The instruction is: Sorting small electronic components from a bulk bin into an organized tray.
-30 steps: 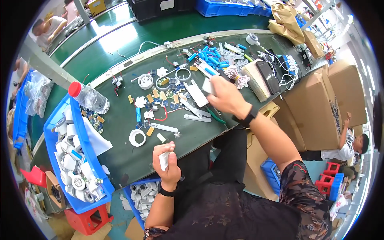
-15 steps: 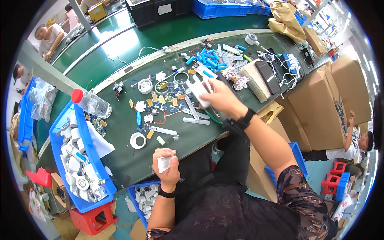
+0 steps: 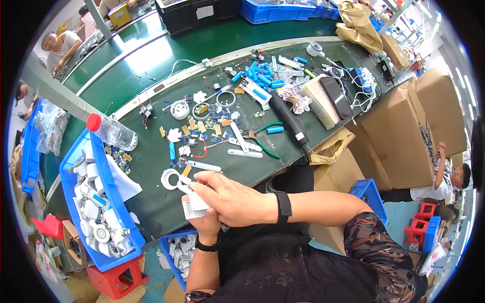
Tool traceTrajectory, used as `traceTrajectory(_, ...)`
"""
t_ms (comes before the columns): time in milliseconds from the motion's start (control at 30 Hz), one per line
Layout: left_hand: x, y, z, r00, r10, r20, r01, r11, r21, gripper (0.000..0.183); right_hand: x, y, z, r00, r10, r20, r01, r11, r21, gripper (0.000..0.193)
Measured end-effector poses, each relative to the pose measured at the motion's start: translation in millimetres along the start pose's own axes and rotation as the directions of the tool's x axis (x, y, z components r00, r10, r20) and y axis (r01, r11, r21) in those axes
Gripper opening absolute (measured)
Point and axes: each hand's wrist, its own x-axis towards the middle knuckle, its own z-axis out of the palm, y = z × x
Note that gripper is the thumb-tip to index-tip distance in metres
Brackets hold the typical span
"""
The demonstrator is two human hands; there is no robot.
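Observation:
My left hand is closed around a white box-like plastic housing near the bench's front edge. Fingers of my right hand reach over from the right and grip a white plastic piece against it. The overlapping fingers hide where the two parts meet. Just beyond the hands lie a white plastic ring and a flat white plastic strip. Farther right are green-handled pliers and a black cylindrical power tool with a cord.
Small circuit boards, blue battery cells and wires are scattered over the green bench. A clear bottle with a red cap stands by a blue bin of white parts at left. Cardboard boxes stand at right. Other people are nearby.
My right hand has come down and left from above the bench, bringing its white piece to the housing in my left hand. The power tool and pliers are now uncovered.

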Motion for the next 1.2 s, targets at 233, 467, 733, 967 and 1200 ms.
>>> traceTrajectory(233, -7, -8, -9, 0.994, 0.098, -0.054, -0.099, 0.995, -0.017, 0.062, -6, 6, -11, 0.98, -0.053, 0.19, 0.044, 0.998, 0.048, 0.074)
traceTrajectory(467, -10, -11, -13, 0.994, 0.086, -0.072, -0.083, 0.995, 0.048, 0.039, 39, 79, -87, 0.934, 0.334, 0.125, -0.308, 0.932, -0.19, 0.04)
traceTrajectory(733, -7, -7, -11, 0.995, 0.097, -0.033, -0.094, 0.993, 0.067, 0.039, 48, 181, -124, 0.867, 0.454, -0.207, -0.429, 0.467, -0.773, 0.038)
traceTrajectory(967, -6, -3, -11, 0.99, 0.138, 0.029, -0.141, 0.975, 0.171, 0.039, 52, 188, -116, 0.801, 0.505, -0.322, -0.564, 0.456, -0.689, 0.026)
traceTrajectory(1200, -6, -7, -13, 0.985, 0.166, 0.054, -0.173, 0.967, 0.185, 0.038, 34, 178, -118, 0.89, 0.334, -0.31, -0.455, 0.695, -0.556, 0.027)
